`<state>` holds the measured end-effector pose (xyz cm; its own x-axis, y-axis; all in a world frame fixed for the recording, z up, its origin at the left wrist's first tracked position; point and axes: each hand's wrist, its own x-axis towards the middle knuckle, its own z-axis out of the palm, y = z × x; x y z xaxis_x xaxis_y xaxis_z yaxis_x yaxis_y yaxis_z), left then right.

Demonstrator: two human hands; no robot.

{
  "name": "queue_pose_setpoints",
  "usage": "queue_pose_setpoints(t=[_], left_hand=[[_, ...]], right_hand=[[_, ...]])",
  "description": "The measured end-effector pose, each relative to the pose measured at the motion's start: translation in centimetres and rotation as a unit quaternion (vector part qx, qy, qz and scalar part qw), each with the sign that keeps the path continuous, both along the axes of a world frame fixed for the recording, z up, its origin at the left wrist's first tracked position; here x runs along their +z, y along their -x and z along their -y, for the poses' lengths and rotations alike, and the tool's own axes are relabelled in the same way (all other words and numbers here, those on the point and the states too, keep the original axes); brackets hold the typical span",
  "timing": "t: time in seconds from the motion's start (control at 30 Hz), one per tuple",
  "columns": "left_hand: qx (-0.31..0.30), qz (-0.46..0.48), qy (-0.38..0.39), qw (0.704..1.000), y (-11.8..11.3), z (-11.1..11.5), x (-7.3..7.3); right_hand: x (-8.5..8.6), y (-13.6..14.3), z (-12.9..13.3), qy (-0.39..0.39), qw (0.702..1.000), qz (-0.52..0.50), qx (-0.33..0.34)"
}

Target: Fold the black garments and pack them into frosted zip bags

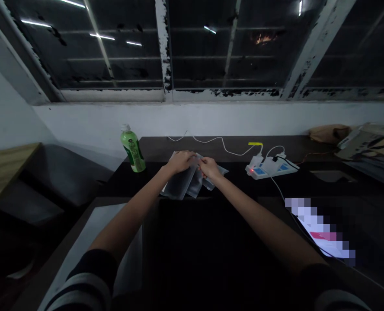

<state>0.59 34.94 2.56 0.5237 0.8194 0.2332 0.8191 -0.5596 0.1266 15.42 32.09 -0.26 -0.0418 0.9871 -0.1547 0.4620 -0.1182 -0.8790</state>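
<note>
Several translucent plastic bags [181, 185] lie fanned out on the dark table, overlapping one another. My left hand [183, 160] is closed over the top edge of the bags, with its fingertips partly hidden. Just to its right, my right hand [210, 168] pinches a bag near the upper edge, thumb and forefinger together. The two hands almost meet over the bags.
A green bottle [133, 149] with a white cap stands left of the bags. To the right is a power strip [273, 167] with plugs and cables. A lit phone [321, 233] lies nearer on the right, a whitish sheet [97, 224] on the left. Windows rise behind.
</note>
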Motion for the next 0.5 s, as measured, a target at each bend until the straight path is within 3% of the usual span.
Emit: queue_pose_setpoints(t=[0.13,0.23,0.33,0.5], left_hand=[[0.001,0.013,0.032,0.999,-0.7,-2.0,-0.7],[0.02,0.038,0.026,0.999,-0.9,-2.0,0.2],[0.052,0.07,-0.009,0.996,-0.6,-1.5,3.1],[0.14,0.117,-0.093,0.979,1.1,-0.3,10.0]], right_hand=[[-0.6,-0.1,-0.3,0.006,0.999,-0.034,0.015],[-0.3,0.2,-0.1,-0.017,0.997,-0.055,0.041],[0.3,0.9,0.6,-0.064,0.992,-0.071,0.078],[2.2,0.7,3.7,-0.174,0.974,-0.068,0.126]])
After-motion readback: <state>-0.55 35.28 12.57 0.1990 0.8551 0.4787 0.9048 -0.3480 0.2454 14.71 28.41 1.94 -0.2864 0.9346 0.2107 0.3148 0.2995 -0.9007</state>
